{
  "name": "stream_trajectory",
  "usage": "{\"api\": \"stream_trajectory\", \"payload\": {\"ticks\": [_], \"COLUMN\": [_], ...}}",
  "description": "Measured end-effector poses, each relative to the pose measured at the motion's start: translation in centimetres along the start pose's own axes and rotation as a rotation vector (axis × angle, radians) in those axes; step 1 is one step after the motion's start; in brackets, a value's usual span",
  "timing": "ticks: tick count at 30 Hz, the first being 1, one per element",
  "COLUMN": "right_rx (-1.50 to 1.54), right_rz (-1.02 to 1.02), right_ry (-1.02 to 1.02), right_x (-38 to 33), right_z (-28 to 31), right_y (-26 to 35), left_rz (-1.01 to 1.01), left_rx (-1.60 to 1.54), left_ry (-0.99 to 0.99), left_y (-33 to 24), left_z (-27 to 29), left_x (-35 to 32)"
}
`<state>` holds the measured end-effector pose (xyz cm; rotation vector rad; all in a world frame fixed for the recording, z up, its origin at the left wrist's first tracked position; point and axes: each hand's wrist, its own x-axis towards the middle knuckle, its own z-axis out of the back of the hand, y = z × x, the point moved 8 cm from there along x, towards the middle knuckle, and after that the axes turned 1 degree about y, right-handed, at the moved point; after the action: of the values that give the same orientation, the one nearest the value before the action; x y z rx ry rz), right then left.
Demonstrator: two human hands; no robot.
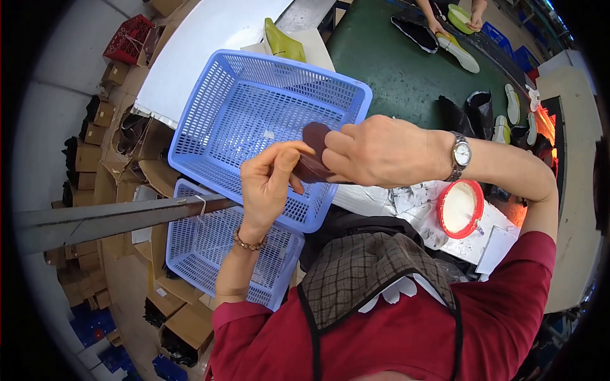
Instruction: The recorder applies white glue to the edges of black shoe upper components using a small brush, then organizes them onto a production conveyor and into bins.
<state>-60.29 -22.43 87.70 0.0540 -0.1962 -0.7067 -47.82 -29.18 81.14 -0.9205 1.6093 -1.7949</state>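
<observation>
My left hand (264,187) and my right hand (384,152) meet over the near right part of a blue plastic basket (198,111). Between them is a dark brown leather piece (310,168), pinched by both hands. It looks soft and bent, and my fingers hide much of it. My left thumb lies against its left edge, while my right fingers curl round its other side. A few pale scraps rest on the basket's mesh bottom. Under the near edge of this basket stands a second blue basket (175,244).
A red-rimmed tub (441,213) of white paste stands right of me. A yellow-green shoe last (284,43) lies beyond the basket. On the green worktop (381,76), black boots (480,111) stand near a glowing heater (549,130). A co-worker's hands (473,24) hold a green bowl (459,18). A metal bar (121,219) crosses at left.
</observation>
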Motion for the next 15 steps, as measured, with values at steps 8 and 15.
{"api": "stream_trajectory", "payload": {"ticks": [8,15], "right_rx": [-0.176,-0.090], "right_rz": [0.223,0.011], "right_ry": [-0.025,-0.113], "right_x": [1.1,-0.1], "right_z": [1.6,2.8], "right_y": [3.4,-2.6], "left_rz": [0.573,0.368], "left_rx": [-0.520,-0.419], "left_ry": [0.230,-0.045], "left_y": [4.2,3.2], "left_z": [-4.1,-0.6], "left_x": [-1.5,-0.1]}}
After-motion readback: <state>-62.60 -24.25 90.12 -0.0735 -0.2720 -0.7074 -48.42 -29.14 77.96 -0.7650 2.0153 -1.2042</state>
